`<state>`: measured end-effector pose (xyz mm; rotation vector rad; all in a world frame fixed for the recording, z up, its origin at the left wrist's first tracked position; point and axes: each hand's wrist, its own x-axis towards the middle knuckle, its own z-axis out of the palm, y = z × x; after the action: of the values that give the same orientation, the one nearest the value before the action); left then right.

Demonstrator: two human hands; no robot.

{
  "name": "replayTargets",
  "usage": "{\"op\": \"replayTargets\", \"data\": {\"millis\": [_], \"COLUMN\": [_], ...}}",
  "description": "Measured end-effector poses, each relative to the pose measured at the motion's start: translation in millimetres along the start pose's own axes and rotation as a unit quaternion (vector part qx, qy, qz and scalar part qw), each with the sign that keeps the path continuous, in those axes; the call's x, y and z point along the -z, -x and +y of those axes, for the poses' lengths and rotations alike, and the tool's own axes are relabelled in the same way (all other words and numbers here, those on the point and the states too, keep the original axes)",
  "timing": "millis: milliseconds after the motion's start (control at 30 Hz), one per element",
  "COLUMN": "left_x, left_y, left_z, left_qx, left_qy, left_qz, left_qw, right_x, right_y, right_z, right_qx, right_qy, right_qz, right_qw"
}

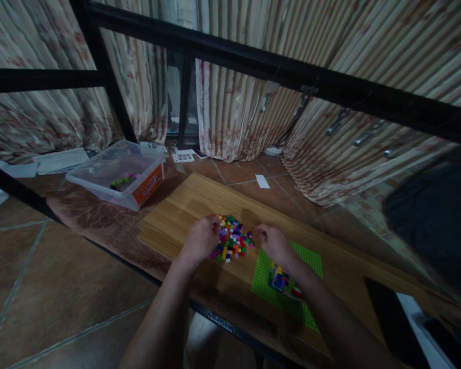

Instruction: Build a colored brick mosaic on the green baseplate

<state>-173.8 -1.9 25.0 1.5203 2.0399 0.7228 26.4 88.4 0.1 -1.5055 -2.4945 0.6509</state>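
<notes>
A heap of small multicoloured toy bricks (233, 238) lies loose on the wooden board. My left hand (204, 237) is at the left edge of this heap, its fingers curled; whether a brick is between them is hidden. To the right of the heap hovers my right hand (275, 243), closed with thumb and fingertips together, and anything pinched there is too small to make out. Below its wrist a green studded baseplate (262, 271) lies flat, partly covered by my right forearm. A cluster of coloured bricks (279, 278) is on the baseplate.
A clear plastic tub (100, 171) with an orange label and a few bricks inside stands at the left. Dark metal bars (223, 46) cross in front of striped curtains. Dark and white flat objects (395, 318) lie at the right. A white card (262, 181) is on the tiled floor.
</notes>
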Motion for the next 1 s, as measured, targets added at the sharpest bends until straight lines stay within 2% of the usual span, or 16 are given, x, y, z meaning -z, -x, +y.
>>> {"op": "replayTargets", "data": {"millis": [167,300,433,567,667,800,1000], "left_x": [2.4,3.2,3.7,4.1,3.9,3.9,7.3], "left_y": [2.2,2.7,2.2,2.1,2.0,1.9,2.2], "left_z": [-0.9,-3.1,-4.7,-6.0,-8.1,-11.2,-12.9], "left_qx": [0.006,0.008,0.003,-0.001,-0.007,-0.008,-0.016], "left_qy": [0.037,0.05,0.045,0.039,0.045,0.057,0.046], "left_qz": [0.018,0.02,0.002,0.003,0.003,0.012,0.009], "left_qw": [0.999,0.999,0.999,0.999,0.999,0.998,0.999], "right_x": [-5.9,-6.2,-12.9,-21.0,-19.0,-15.1,-21.8], "right_y": [18.4,26.5,31.7,34.0,27.0,5.6,-18.8], "right_z": [-12.1,-23.4,-27.1,-20.5,-19.8,-33.8,-47.1], "right_qx": [0.04,0.051,0.078,0.08,0.09,0.09,0.072], "right_qy": [-0.034,-0.09,-0.045,0.012,0.021,0.025,0.063], "right_qz": [-0.051,-0.041,-0.036,-0.017,0.002,0.041,0.0], "right_qw": [0.997,0.994,0.995,0.997,0.996,0.995,0.995]}}
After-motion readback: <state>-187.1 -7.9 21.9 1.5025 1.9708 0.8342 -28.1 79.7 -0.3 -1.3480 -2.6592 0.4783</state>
